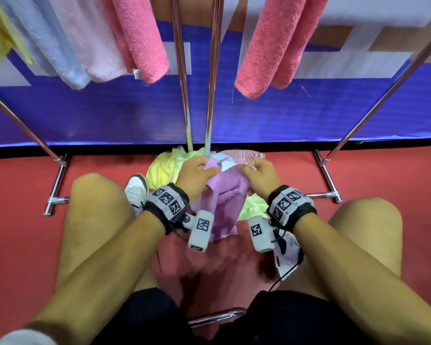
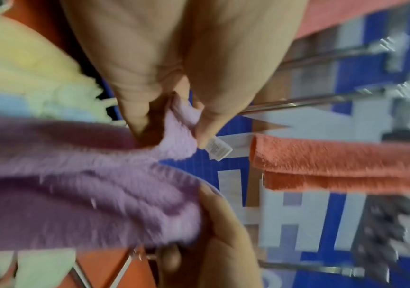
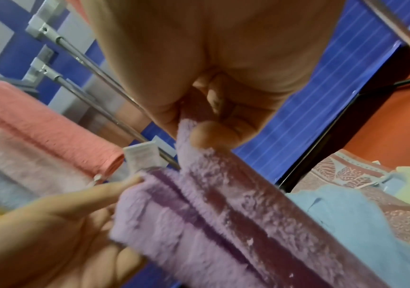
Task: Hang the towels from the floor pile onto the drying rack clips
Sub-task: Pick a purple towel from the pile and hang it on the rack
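At centre frame I had my left hand (image 1: 195,174) pinching one corner of the purple towel (image 1: 222,200) and, right of it, my right hand (image 1: 260,174) pinching the other, I judge to spread its edge for clipping. It hung above the floor pile (image 1: 164,168) at the rack (image 1: 184,83) foot. The clips were cut off above, and wrist views were blurred.

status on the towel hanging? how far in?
Partway. Done: pink towels and others already hang on the rack. In hand: left hand and right hand pinch the purple towel, lifted off the pile. Left: hanging it, plus the yellow and blue ones on the floor.
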A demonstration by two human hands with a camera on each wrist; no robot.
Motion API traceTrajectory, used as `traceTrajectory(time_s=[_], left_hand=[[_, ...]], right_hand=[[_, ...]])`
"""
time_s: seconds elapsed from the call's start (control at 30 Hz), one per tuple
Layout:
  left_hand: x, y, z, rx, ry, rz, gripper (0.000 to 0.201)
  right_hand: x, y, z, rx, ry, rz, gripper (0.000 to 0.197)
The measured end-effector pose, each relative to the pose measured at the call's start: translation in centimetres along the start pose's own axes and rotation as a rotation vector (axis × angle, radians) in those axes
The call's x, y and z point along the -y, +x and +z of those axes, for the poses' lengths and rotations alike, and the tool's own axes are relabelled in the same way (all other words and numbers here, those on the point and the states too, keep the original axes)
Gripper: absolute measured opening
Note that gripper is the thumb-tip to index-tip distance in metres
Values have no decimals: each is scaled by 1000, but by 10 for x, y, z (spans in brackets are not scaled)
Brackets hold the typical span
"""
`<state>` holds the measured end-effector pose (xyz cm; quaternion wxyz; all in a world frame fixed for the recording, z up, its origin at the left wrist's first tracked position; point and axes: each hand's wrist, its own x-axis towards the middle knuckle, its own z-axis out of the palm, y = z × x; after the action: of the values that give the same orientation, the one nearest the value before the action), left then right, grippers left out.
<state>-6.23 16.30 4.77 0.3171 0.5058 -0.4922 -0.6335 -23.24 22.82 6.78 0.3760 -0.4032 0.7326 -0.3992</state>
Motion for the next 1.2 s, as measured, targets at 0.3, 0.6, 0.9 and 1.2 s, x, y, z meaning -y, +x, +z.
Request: traceTrajectory(time_s=[0.3, 0.6, 0.9, 1.2], left_hand=[[22, -21, 21, 58, -237, -156, 31], [12, -16, 12, -35, -231, -24, 21], [10, -27, 12, -34, -75, 90, 18], [7, -31, 10, 9, -35, 139, 17]], right_hand=[[3, -14, 22, 183, -50, -137, 23], [2, -9, 15, 284, 112, -79, 23], [2, -13, 12, 314, -17, -106, 17], [4, -13, 14, 315, -16, -132, 18]])
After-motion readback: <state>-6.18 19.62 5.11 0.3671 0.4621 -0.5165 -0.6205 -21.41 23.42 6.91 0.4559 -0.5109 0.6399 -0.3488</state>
